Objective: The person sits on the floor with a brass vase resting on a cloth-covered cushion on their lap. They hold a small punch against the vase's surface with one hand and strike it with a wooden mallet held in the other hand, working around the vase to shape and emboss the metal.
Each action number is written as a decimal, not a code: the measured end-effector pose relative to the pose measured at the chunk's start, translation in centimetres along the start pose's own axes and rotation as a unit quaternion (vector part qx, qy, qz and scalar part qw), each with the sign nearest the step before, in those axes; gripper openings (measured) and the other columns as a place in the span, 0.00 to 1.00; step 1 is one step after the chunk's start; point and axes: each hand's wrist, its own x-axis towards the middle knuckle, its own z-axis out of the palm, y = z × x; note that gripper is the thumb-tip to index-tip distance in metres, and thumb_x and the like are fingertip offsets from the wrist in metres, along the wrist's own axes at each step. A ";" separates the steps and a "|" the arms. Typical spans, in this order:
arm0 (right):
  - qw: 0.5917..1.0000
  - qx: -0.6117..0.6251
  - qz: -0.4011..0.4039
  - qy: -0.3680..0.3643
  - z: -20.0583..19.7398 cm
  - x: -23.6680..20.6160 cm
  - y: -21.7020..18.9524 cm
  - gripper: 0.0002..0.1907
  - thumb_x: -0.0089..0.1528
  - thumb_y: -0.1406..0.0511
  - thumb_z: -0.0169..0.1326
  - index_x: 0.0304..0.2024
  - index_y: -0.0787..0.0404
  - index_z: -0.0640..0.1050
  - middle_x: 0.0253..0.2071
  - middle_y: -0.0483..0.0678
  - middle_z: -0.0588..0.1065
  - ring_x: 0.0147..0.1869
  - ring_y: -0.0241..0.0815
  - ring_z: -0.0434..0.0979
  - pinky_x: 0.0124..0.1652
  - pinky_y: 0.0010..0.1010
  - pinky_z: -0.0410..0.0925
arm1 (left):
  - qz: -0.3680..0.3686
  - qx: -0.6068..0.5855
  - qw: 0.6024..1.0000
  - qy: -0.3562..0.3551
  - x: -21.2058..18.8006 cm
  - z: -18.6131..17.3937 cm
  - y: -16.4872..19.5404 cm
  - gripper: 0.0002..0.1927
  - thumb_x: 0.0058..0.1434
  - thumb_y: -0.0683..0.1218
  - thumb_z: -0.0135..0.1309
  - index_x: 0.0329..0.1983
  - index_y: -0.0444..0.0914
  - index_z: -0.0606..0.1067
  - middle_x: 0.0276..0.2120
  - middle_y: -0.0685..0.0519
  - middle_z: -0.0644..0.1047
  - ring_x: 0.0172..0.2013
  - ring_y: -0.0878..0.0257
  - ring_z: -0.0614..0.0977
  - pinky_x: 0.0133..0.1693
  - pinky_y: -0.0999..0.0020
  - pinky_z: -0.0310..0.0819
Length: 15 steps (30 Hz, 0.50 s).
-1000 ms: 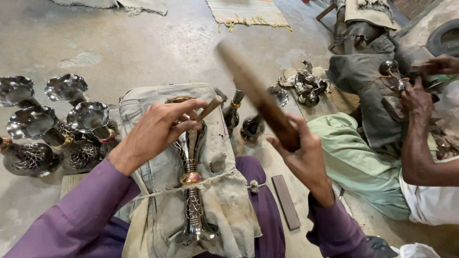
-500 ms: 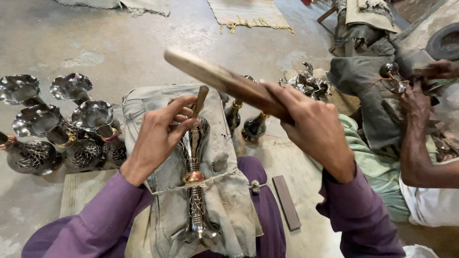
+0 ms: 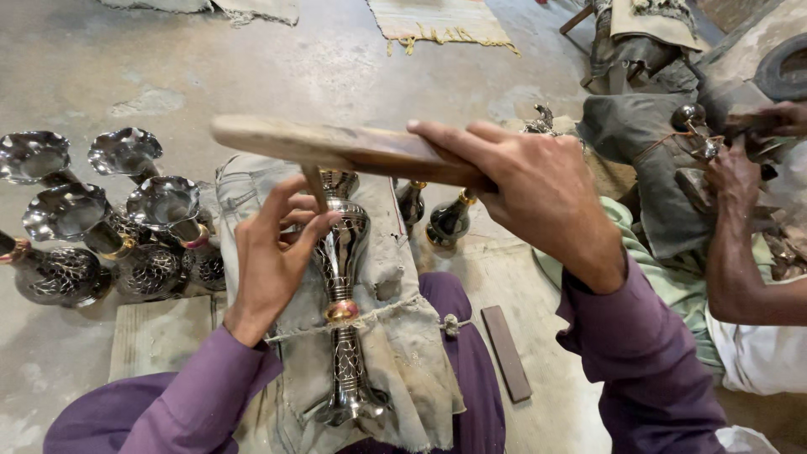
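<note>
Right hand point(image 3: 538, 189) grips my wooden mallet point(image 3: 336, 147); left hand point(image 3: 273, 252) pinches a thin chisel point(image 3: 315, 185) against the metal vase point(image 3: 343, 294).

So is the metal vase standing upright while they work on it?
No, the metal vase lies on its side on a cloth across the person's lap.
</note>
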 end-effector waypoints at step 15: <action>0.990 0.094 0.103 -0.002 1.5 -3.5 1.9 0.31 0.54 0.71 0.60 0.60 0.52 0.74 0.45 0.51 0.82 0.39 0.49 0.84 0.34 0.40 0.74 | 0.055 0.016 0.991 -0.124 2.7 -0.7 0.4 0.22 0.64 0.43 0.62 0.61 0.40 0.72 0.36 0.50 0.85 0.36 0.63 0.89 0.33 0.69 0.83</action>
